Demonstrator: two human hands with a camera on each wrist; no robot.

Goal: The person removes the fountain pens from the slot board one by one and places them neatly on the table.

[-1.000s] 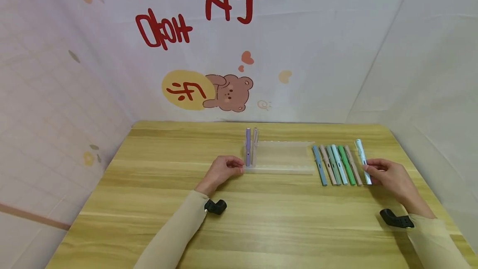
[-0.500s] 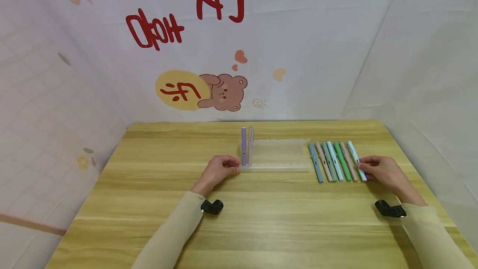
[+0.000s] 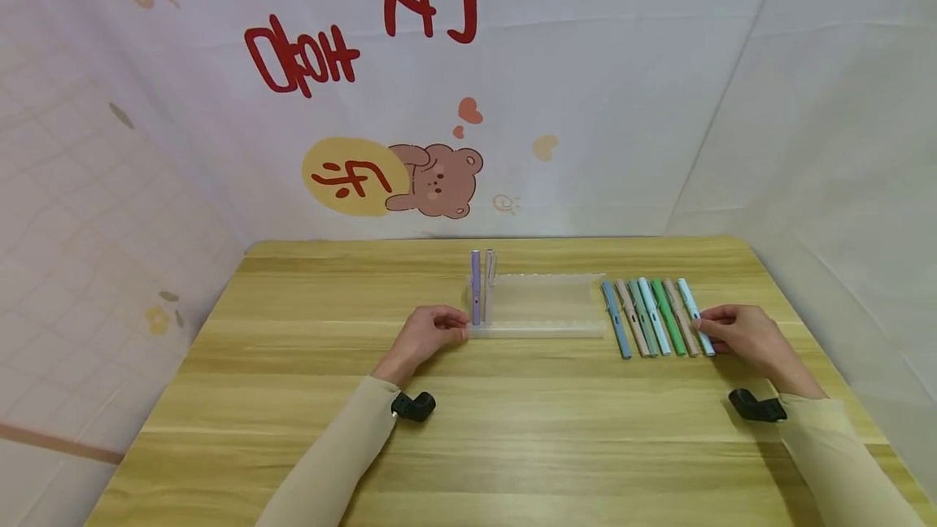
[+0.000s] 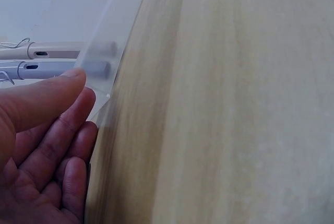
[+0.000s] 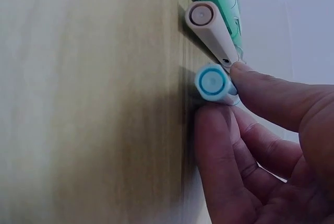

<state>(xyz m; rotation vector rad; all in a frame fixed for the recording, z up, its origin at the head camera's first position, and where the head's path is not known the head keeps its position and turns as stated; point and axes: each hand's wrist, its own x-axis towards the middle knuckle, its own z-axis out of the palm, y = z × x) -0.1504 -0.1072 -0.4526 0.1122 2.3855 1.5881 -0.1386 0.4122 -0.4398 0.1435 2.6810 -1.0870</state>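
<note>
A translucent pen rack (image 3: 545, 332) stands on the table. A purple pen (image 3: 476, 291) and a pale pinkish pen (image 3: 489, 287) sit side by side at its left end. My left hand (image 3: 428, 336) pinches the rack's near left corner; in the left wrist view the thumb (image 4: 57, 91) lies over that corner. To the right, my right hand (image 3: 747, 340) holds a light blue pen (image 3: 691, 307) between thumb and fingers. The end of this light blue pen (image 5: 212, 83) faces the right wrist camera, beside a beige pen (image 5: 209, 28).
Several pens lie in a slanted row right of the rack, among them a blue pen (image 3: 617, 322), a green pen (image 3: 669, 320) and a brown pen (image 3: 682, 320). A printed white cloth (image 3: 607, 104) hangs behind the wooden table (image 3: 512, 429).
My right hand has brought the light blue pen left and down, next to the row's right end. The head view has shifted slightly. My left hand stays at the rack corner.
</note>
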